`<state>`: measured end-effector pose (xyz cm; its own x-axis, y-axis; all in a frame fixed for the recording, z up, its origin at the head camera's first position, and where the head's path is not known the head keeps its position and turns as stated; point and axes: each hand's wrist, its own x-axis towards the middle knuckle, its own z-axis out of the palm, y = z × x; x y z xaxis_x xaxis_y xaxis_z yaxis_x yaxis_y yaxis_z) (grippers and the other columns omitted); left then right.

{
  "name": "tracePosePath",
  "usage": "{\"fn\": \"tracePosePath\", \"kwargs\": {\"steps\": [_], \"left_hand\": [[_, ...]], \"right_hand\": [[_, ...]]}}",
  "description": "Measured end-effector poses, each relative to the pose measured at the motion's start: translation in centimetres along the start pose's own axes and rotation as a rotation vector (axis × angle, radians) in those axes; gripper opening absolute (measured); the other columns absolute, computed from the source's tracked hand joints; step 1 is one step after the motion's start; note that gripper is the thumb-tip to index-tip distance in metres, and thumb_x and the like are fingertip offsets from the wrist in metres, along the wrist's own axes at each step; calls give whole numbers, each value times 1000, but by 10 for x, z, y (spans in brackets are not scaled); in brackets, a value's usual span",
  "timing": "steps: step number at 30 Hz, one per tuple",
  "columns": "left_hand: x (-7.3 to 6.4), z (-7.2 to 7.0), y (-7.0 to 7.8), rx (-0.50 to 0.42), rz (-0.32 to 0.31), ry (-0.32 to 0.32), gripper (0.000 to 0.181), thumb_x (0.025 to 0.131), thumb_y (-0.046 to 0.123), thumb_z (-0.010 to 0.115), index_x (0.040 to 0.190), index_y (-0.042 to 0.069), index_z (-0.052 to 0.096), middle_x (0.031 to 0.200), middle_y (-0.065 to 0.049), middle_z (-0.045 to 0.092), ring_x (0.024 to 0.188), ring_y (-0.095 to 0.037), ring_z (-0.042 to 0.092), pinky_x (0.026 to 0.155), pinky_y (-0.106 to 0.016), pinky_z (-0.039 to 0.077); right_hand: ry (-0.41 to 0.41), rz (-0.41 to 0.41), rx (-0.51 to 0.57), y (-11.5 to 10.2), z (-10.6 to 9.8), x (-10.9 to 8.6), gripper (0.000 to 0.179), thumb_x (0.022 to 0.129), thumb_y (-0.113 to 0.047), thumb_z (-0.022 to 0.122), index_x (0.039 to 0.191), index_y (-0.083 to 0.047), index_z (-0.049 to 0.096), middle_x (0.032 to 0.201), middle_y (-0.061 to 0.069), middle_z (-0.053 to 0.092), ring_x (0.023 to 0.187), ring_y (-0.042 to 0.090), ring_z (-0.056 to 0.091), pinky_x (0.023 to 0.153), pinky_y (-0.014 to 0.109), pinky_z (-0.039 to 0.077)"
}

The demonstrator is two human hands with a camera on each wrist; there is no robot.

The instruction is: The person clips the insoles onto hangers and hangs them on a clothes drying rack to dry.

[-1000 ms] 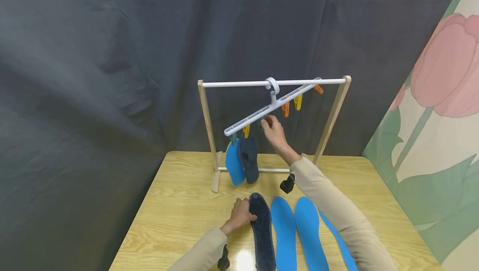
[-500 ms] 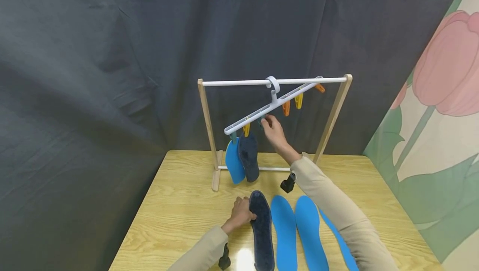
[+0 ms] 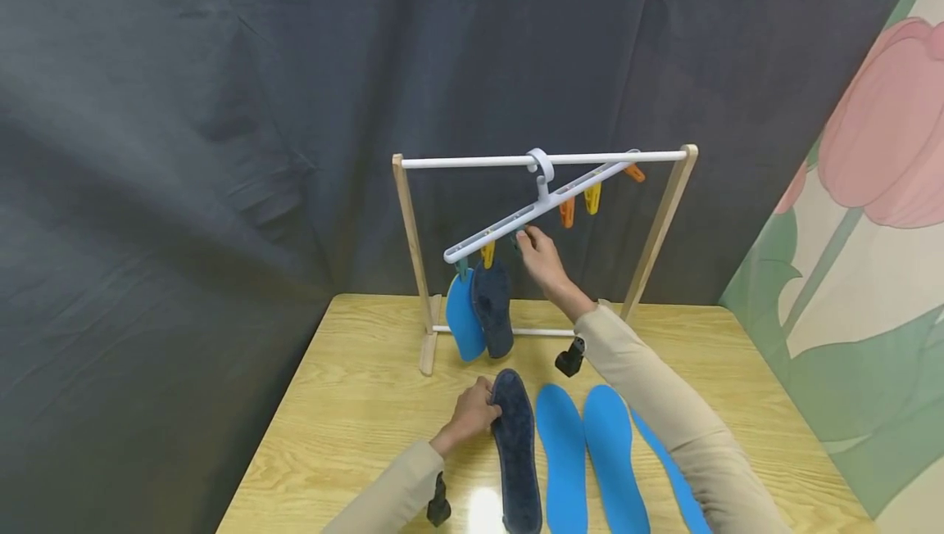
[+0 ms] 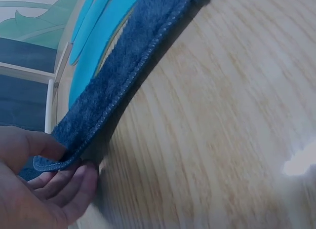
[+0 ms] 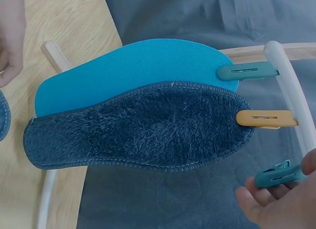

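Note:
My left hand pinches the far end of a dark, fuzzy insole between thumb and fingers. In the left wrist view the thumb lies over the stitched edge of this insole, with fingers beneath, and that end is tipped up off the wood. Up at the white hanger, my right hand holds a green clip, its fingers behind the clip. Beside that clip, a blue insole hangs from another green clip, and a dark fuzzy insole hangs from a yellow clip.
The hanger hooks over a wooden rack's white bar and slopes down to the left. An orange clip and a yellow clip hang on its right half. Several blue insoles lie on the table, right of the dark one.
My left hand has moved slightly up and away from me, drawing the dark insole's far end along. The right hand has stayed at the green clip.

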<state>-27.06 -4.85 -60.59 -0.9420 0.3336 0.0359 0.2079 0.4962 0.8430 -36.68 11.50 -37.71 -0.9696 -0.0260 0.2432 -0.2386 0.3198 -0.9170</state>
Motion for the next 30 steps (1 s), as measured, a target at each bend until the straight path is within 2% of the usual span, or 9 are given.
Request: {"fn": "tracePosePath", "kwargs": {"steps": [4, 7, 10, 14, 17, 19, 22, 27, 30], "left_hand": [[4, -2, -1, -38, -8, 16, 23, 90, -1, 61, 111, -2, 53, 58, 5, 46, 43, -7, 40, 42, -21, 33], [8, -4, 0, -49, -16, 31, 25, 89, -1, 61, 112, -1, 53, 59, 4, 49, 43, -8, 43, 41, -21, 35], [10, -7, 4, -51, -12, 34, 25, 90, -1, 62, 112, -1, 53, 67, 0, 56, 45, -12, 52, 42, -23, 43], [10, -11, 8, -43, -3, 14, 24, 90, -1, 63, 112, -2, 53, 73, -3, 60, 49, -20, 60, 43, -25, 47], [9, -12, 10, -47, 20, 8, 22, 90, -2, 61, 111, -3, 53, 73, -1, 60, 49, -21, 61, 42, -24, 47], [9, -13, 11, -59, 33, 6, 22, 90, -3, 60, 111, -4, 53, 73, -2, 59, 48, -21, 60, 41, -24, 47], [11, -14, 15, -47, 18, 8, 23, 92, -1, 59, 115, -2, 54, 78, -2, 59, 49, -18, 59, 47, -26, 49], [17, -17, 20, -3, 14, 45, 24, 90, 0, 62, 113, 0, 56, 86, -5, 61, 65, -14, 57, 60, -30, 50], [19, -19, 23, -2, 23, 57, 24, 89, -2, 63, 112, -1, 56, 86, -6, 61, 70, -14, 55, 61, -31, 48]], "right_hand": [[-3, -13, 18, -1, -1, 0, 44, 109, -19, 35, 143, 8, 41, 124, 27, 53, 116, 37, 51, 101, 51, 45], [-4, -27, 26, -1, -2, 1, 39, 109, -19, 34, 132, 10, 48, 110, 28, 52, 101, 34, 53, 97, 49, 47], [4, -37, 32, -1, -1, 2, 34, 109, -19, 36, 118, 10, 51, 98, 27, 49, 89, 33, 51, 92, 48, 49], [4, -29, 24, 0, -1, 2, 29, 109, -19, 37, 113, 5, 52, 94, 20, 51, 91, 36, 51, 88, 43, 50], [-3, -29, 31, 1, 0, 2, 28, 109, -19, 37, 109, 4, 51, 92, 20, 50, 90, 40, 50, 84, 41, 50], [-2, -32, 37, 0, 0, 3, 27, 109, -19, 37, 105, 5, 50, 89, 20, 48, 86, 39, 49, 80, 40, 48], [5, -31, 47, -1, -1, 4, 27, 109, -18, 37, 103, 5, 50, 85, 16, 46, 81, 33, 48, 79, 39, 48], [0, -16, 38, -2, -2, 5, 30, 109, -20, 37, 105, 5, 51, 82, 12, 45, 76, 26, 46, 82, 41, 49], [-8, -7, 23, -2, -2, 4, 32, 109, -21, 37, 111, 5, 54, 85, 14, 48, 77, 24, 49, 85, 42, 50]]}}
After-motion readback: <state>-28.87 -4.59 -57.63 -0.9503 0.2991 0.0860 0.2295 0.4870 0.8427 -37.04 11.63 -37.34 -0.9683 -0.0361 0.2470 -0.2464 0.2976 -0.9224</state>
